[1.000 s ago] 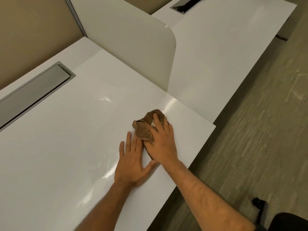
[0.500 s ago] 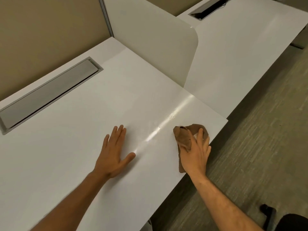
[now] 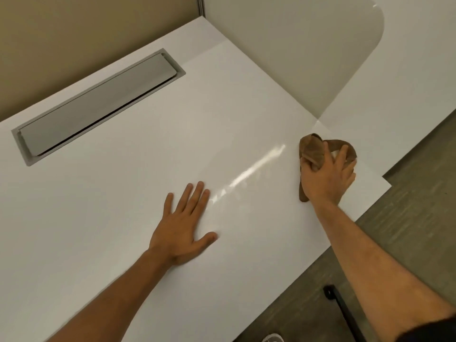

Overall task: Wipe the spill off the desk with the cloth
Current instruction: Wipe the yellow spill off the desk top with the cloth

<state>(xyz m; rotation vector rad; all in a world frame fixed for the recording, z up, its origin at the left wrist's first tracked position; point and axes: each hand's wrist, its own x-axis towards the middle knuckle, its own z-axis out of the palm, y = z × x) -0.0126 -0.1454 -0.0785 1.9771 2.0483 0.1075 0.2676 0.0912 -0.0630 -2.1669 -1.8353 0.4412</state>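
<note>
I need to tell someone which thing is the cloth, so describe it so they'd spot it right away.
Start at the white desk and go to its right front corner, just in front of the white divider panel. There the right hand presses a crumpled cloth onto the surface. It is the only brown, soft thing on the desk; the left hand lies flat and bare.

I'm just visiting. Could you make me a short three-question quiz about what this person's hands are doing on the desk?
1. True or false: the left hand lies flat on the desk.
2. Which hand presses the brown cloth? A) left B) right C) both
3. Fill in: the cloth lies near the desk's ___ corner, by the divider panel.

Key: 1 true; 2 B, the right hand; 3 right front.
</note>
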